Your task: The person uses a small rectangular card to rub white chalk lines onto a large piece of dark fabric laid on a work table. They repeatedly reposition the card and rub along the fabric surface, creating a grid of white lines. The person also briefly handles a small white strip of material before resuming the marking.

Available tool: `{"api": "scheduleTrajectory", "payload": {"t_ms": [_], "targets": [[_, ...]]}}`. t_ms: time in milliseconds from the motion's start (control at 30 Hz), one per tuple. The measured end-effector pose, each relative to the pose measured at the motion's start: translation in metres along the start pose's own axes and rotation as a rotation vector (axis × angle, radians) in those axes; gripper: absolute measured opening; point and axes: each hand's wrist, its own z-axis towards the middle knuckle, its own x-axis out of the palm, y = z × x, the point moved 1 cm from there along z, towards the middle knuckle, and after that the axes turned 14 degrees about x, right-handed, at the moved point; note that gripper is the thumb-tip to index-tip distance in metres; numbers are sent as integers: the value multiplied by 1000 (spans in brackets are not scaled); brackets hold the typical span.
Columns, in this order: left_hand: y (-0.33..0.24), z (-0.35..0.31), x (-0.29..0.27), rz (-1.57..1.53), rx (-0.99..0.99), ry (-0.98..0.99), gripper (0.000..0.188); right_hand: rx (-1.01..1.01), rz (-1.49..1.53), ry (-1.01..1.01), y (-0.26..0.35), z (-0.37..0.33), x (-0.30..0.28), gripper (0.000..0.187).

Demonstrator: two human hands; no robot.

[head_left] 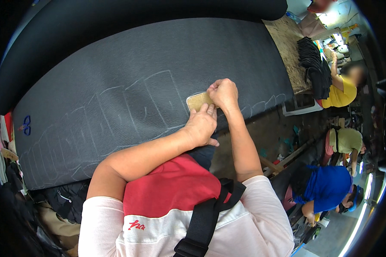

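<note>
A tan, round-cornered flat template (pixel 198 101) lies on the dark grey textured sheet (pixel 210 51) near its close edge. My left hand (pixel 200 126) rests on the template's near side, fingers stretched out flat and thumb apart. At the template's far right side, my right hand (pixel 224 93) is closed in a pinch. Whatever its fingers hold is hidden. A pale line shows along the template's left and top edge. White outlines of several shapes are drawn on the sheet left of the template, with curved ones to its right.
Blue-handled scissors (pixel 26 125) lie at the sheet's left end. A thick dark roll (pixel 137 16) runs along the far side. On the wooden tabletop (pixel 283 38) at right sits a stack of black pieces (pixel 309 55). Several people work to the right, one in a blue shirt (pixel 328 186).
</note>
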Motion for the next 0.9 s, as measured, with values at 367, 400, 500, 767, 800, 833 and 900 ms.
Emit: {"api": "scheduleTrajectory", "payload": {"t_ms": [367,400,500,767,800,833,900], "targets": [[17,5,-2,-122,42,-103,63,-113,-35,-179,-39,-26,-7,11],[25,8,-4,-179,51,-116,56,-137,-63,-168,-42,-34,-9,11],[53,16,-11,-470,51,-250,50,-111,-37,-69,-47,-52,-24,10],[84,18,-14,-826,-112,-139,63,-375,122,53,-21,-69,13,9],[82,17,-15,-782,-115,-110,63,-346,83,24,-28,-64,8,8],[81,16,-15,-740,-115,-81,63,-238,98,30,-37,-55,-2,9],[78,16,-15,-544,-56,-115,65,-247,-20,-168,-49,-41,-21,6]]}}
